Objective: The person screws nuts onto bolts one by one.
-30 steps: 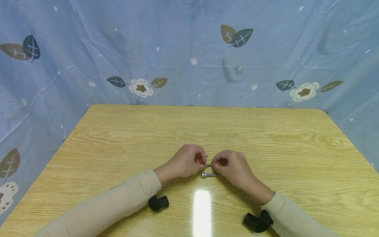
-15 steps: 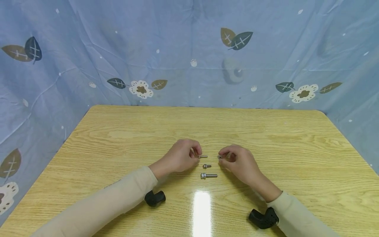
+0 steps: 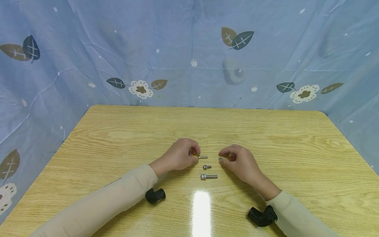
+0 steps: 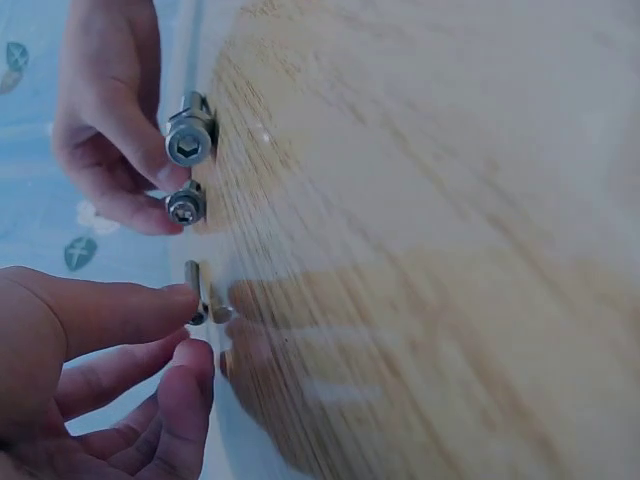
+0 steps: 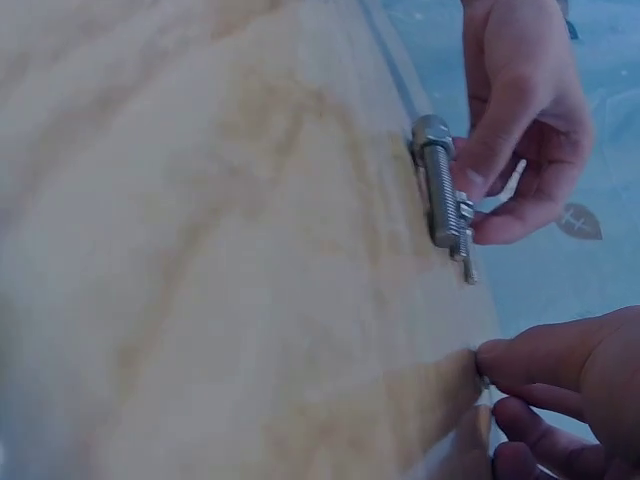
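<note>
Three metal socket-head bolts lie in a column on the wooden table. The thin bolt [image 3: 203, 157] is farthest back, its head beside the thumb and forefinger of my left hand [image 3: 180, 154]. In the left wrist view a gap shows between those fingertips, with the thin bolt [image 4: 193, 288] by the thumb. A small nut [image 3: 220, 159] lies at the thumb tip of my right hand [image 3: 241, 162], whose forefinger is raised apart from it. Nearer me are a short bolt [image 3: 207, 167] and a large bolt [image 3: 209, 176], each with a nut near its head.
The wood-grain table [image 3: 124, 131] meets a blue patterned curtain [image 3: 189, 42] at its back and sides. Black curved pieces [image 3: 155, 196] are attached at both wrists. A bright reflection lies on the tabletop in front of the bolts.
Both hands have moved back from the short bolt, baring it, to the level of the thin bolt, and drawn apart. My right fingertips have since parted around the nut.
</note>
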{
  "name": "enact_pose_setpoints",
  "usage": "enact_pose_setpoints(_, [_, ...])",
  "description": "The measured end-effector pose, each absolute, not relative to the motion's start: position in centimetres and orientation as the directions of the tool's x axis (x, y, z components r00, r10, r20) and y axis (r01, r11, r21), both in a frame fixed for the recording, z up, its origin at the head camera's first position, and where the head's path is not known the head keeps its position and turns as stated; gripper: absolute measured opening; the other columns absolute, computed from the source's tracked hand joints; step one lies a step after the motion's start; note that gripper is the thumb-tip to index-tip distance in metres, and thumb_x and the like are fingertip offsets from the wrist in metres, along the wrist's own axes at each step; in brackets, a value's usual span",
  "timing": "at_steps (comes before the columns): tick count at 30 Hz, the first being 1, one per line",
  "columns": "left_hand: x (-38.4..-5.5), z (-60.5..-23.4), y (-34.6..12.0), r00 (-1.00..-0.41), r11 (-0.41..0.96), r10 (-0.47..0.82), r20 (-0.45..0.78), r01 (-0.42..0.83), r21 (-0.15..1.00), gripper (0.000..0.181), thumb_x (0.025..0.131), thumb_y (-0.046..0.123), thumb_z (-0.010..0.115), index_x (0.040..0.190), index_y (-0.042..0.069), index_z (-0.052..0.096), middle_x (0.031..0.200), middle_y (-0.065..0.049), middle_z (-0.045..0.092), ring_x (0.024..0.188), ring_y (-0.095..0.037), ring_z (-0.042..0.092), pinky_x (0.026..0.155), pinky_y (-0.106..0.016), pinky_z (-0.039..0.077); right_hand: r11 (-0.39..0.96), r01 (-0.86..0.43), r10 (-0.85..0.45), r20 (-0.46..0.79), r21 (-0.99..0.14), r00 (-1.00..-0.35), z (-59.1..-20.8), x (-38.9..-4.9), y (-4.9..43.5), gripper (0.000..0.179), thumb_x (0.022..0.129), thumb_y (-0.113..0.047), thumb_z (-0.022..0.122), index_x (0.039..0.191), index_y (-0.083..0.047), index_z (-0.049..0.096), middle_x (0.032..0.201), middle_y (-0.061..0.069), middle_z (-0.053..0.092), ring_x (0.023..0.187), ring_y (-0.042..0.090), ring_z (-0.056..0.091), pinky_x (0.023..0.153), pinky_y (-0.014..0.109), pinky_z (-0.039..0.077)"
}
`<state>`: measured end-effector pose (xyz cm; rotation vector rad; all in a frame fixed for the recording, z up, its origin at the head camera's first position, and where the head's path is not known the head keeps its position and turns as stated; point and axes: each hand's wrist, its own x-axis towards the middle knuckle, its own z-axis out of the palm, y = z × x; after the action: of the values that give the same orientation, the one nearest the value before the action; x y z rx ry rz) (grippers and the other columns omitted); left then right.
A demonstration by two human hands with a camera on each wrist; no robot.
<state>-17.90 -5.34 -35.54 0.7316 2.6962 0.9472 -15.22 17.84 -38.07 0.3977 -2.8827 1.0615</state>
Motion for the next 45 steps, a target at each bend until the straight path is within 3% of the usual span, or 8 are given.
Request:
enact_pose_setpoints(7, [-18.0,-35.6,-5.2,-0.858,0.693,0.513,-0.034,0.391,0.606,0.009,0.082,0.009,0.077,0.087,0.012,0.07,0.089,0.0,0.067,0.072,-0.009,0.054,0.073,-0.029,0.047,0.746,-0.254,-0.238,0.11,-0.616,-0.965,-37.8,-15.3,18.1,0.009,0.083,-0.016,0.076,0.091,-0.019,0.076,0.089,-0.004,0.068,0.07,0.011,0.049,0.063,0.026,0.041])
enact_pose_setpoints(16, [-18.2,-35.6,-5.0,-0.853,0.704,0.522,-0.029,0.41,0.58,0.012,0.081,0.008,0.076,0.078,0.015,0.068,0.085,0.002,0.066,0.074,-0.01,0.054,0.076,-0.032,0.047,0.74,-0.283,-0.247,0.144,-0.61,-0.958,-38.0,-15.3,17.8,0.006,0.083,-0.014,0.076,0.087,-0.019,0.075,0.084,-0.006,0.067,0.069,0.009,0.051,0.063,0.024,0.042])
enact_pose_setpoints(29, [-18.3,-35.6,-5.0,-0.846,0.697,0.533,-0.011,0.431,0.573,0.011,0.086,0.009,0.066,0.078,0.015,0.063,0.076,0.003,0.062,0.067,-0.01,0.053,0.065,-0.027,0.046,0.635,-0.307,-0.247,0.19,-0.709,-0.95,-37.7,-15.3,17.7,0.007,0.084,-0.012,0.075,0.089,-0.017,0.074,0.086,-0.003,0.069,0.071,0.009,0.058,0.063,0.023,0.049])
enact_pose_setpoints(33, [-18.3,-35.7,-5.1,-0.855,0.664,0.519,0.005,0.407,0.626,0.011,0.087,0.01,0.066,0.078,0.016,0.062,0.077,0.005,0.063,0.068,-0.008,0.056,0.066,-0.025,0.048,0.601,-0.331,-0.235,0.235,-0.728,-0.943,-37.5,-15.2,17.5,0.006,0.084,-0.013,0.076,0.089,-0.017,0.074,0.084,-0.005,0.071,0.065,0.009,0.054,0.059,0.023,0.046])
enact_pose_setpoints(38, [-18.2,-35.7,-5.1,-0.875,0.528,0.484,0.019,0.31,0.791,0.008,0.085,0.009,0.069,0.081,0.015,0.065,0.079,0.003,0.065,0.069,-0.01,0.06,0.066,-0.025,0.051,0.572,-0.338,-0.211,0.264,-0.747,-0.941,-37.4,-15.1,17.3,0.003,0.086,-0.017,0.074,0.089,-0.015,0.074,0.081,-0.005,0.071,0.065,0.008,0.054,0.058,0.023,0.045])
enact_pose_setpoints(41, [-17.8,-35.4,-5.0,-0.878,0.404,0.478,-0.02,0.2,0.893,0.003,0.085,0.008,0.07,0.085,0.01,0.068,0.081,-0.003,0.069,0.071,-0.016,0.066,0.066,-0.028,0.054,0.557,-0.323,-0.194,0.258,-0.765,-0.946,-37.4,-15.0,17.2,0.004,0.088,-0.019,0.072,0.087,-0.016,0.074,0.079,-0.004,0.07,0.065,0.008,0.054,0.058,0.022,0.043])
enact_pose_setpoints(45, [-17.3,-35.0,-4.8,-0.868,0.306,0.493,-0.052,0.118,0.945,0.003,0.085,0.006,0.07,0.086,0.004,0.068,0.083,-0.009,0.073,0.074,-0.026,0.071,0.064,-0.031,0.055,0.543,-0.292,-0.174,0.234,-0.787,-0.956,-37.2,-15.0,17.1,0.004,0.088,-0.021,0.072,0.087,-0.017,0.075,0.076,-0.003,0.068,0.065,0.008,0.054,0.058,0.022,0.043])
